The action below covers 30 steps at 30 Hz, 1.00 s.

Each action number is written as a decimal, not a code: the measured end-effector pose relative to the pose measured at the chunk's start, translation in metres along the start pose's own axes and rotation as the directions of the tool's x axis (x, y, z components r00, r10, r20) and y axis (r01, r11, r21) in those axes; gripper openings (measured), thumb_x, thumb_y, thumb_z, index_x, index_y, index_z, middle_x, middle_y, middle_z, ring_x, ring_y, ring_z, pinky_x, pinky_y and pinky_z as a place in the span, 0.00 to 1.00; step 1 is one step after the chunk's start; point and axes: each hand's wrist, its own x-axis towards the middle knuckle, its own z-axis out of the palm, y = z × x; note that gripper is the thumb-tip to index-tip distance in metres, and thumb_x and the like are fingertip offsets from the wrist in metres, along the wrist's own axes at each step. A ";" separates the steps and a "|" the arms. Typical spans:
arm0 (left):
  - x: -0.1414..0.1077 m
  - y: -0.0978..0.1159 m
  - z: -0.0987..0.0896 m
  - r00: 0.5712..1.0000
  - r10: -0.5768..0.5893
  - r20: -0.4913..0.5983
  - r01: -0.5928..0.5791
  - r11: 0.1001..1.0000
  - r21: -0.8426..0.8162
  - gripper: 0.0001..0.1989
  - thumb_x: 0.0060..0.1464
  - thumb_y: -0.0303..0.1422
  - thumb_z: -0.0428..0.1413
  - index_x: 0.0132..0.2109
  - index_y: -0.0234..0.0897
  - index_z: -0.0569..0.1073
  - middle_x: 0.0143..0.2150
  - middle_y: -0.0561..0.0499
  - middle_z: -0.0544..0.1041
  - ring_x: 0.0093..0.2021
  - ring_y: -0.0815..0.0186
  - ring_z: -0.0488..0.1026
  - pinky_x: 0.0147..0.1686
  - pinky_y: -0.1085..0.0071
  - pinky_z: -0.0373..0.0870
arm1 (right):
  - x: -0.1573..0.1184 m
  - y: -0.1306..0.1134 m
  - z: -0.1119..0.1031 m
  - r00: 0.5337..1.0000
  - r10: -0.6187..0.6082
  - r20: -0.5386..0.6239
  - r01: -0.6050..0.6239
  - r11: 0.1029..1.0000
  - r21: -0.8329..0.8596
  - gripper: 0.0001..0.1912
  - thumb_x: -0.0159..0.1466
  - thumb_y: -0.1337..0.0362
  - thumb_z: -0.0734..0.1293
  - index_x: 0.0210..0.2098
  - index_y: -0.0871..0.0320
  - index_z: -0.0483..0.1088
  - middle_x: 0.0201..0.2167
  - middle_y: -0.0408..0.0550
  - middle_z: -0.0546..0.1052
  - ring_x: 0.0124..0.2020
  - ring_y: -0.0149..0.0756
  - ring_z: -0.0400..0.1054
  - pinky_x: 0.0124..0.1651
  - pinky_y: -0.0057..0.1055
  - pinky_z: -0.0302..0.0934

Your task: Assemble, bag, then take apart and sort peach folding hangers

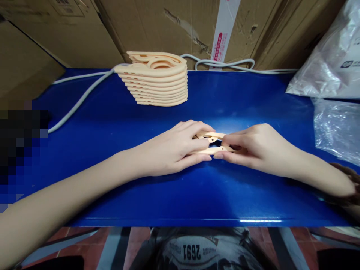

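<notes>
A cream plastic piece [209, 150] with curved bars lies low over the blue table [168, 198], between my two hands. My left hand [182, 146] is closed on its left part, fingers along the far bar and thumb by the near bar. My right hand [253, 148] pinches its right end, with fingers and thumb pressed round it. Both palms hide much of the piece. Beyond my left hand stands a neat stack of similar cream plastic pieces [160, 82], several layers high.
Cardboard boxes [168, 30] line the back. A grey-white cable [81, 101] runs along the left and behind the stack. Clear plastic bags [332, 60] lie at the right. The table's front edge [182, 222] is close to my body.
</notes>
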 end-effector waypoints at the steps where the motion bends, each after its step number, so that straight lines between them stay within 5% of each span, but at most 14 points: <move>1: 0.000 0.000 0.000 1.000 0.002 -0.002 -0.002 1.000 -0.001 0.16 0.73 0.38 0.48 0.54 0.38 0.77 0.65 0.41 0.71 0.62 0.54 0.67 0.62 0.57 0.63 | 0.000 0.000 0.000 1.000 0.014 0.009 -0.014 1.000 0.007 0.27 0.73 0.45 0.56 0.28 0.57 0.71 0.19 0.43 0.71 0.19 0.30 0.59 0.28 0.31 0.42; 17: 0.001 -0.002 0.002 1.000 -0.017 -0.001 0.017 0.999 0.035 0.17 0.74 0.40 0.47 0.49 0.35 0.77 0.63 0.39 0.71 0.60 0.52 0.68 0.58 0.55 0.65 | 0.001 -0.002 0.000 0.996 0.086 -0.005 -0.086 0.996 0.000 0.26 0.71 0.46 0.58 0.25 0.56 0.67 0.17 0.41 0.67 0.18 0.29 0.56 0.28 0.32 0.41; 24: 0.001 0.000 0.001 0.996 -0.090 -0.029 0.087 0.994 -0.071 0.19 0.73 0.46 0.45 0.46 0.37 0.73 0.68 0.41 0.67 0.62 0.53 0.68 0.63 0.55 0.64 | -0.003 -0.003 0.002 0.995 -0.091 -0.032 0.092 0.994 0.052 0.26 0.70 0.48 0.63 0.20 0.56 0.60 0.15 0.39 0.63 0.17 0.27 0.52 0.27 0.32 0.39; 30: 0.001 0.002 0.000 0.990 -0.142 -0.024 0.136 0.978 -0.161 0.10 0.70 0.31 0.46 0.50 0.38 0.72 0.68 0.43 0.65 0.69 0.57 0.61 0.70 0.57 0.58 | -0.005 -0.007 0.004 0.964 -0.266 0.023 0.253 0.939 0.232 0.22 0.66 0.60 0.65 0.19 0.56 0.54 0.15 0.35 0.59 0.19 0.25 0.49 0.30 0.30 0.45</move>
